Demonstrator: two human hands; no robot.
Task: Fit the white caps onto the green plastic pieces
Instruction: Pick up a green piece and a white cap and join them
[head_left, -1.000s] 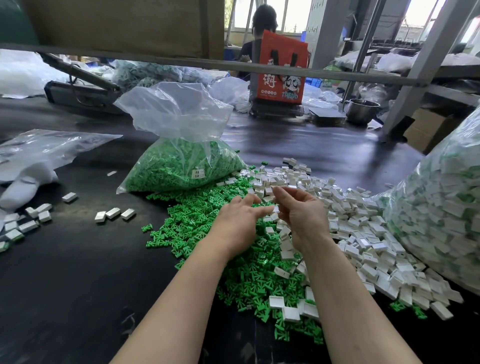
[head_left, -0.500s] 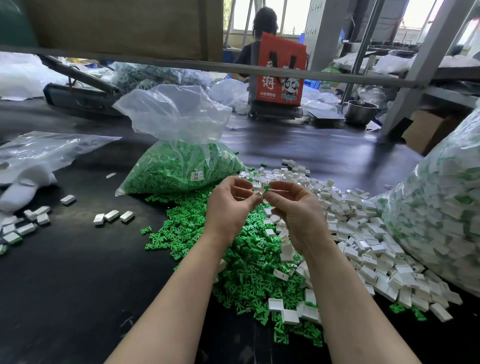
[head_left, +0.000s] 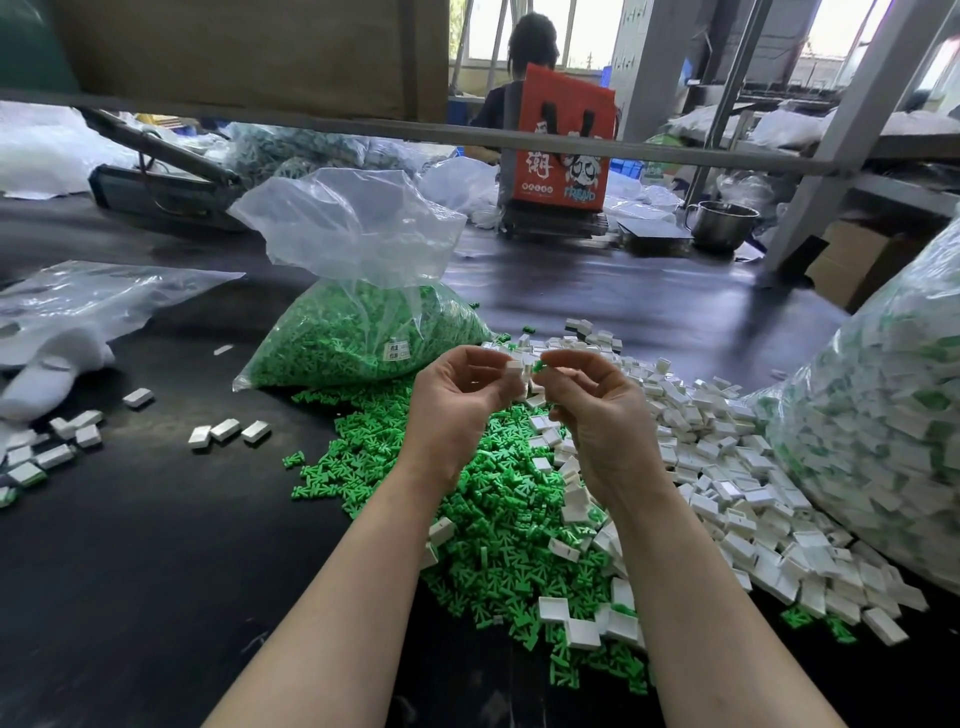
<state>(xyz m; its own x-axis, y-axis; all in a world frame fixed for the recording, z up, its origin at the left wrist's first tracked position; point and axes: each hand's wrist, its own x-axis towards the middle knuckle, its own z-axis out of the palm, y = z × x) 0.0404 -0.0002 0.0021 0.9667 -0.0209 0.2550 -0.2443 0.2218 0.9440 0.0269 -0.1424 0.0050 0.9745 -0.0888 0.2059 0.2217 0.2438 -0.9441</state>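
Note:
My left hand (head_left: 457, 405) pinches a white cap (head_left: 513, 375) at its fingertips, raised above the table. My right hand (head_left: 597, 415) pinches a small green plastic piece (head_left: 538, 367) right beside the cap; the two parts nearly touch. Below my hands lies a loose heap of green pieces (head_left: 498, 499). A spread of white caps (head_left: 727, 467) lies to its right.
A clear bag of green pieces (head_left: 358, 332) stands behind the heap. A large bag of assembled parts (head_left: 883, 431) fills the right edge. Several finished white pieces (head_left: 228, 430) lie at the left on the black table (head_left: 156, 545). A person sits beyond a red bag (head_left: 561, 140).
My left hand rose from the green heap and turned palm up. Both hands came together above the piles, the cap and the green piece now meeting at the fingertips.

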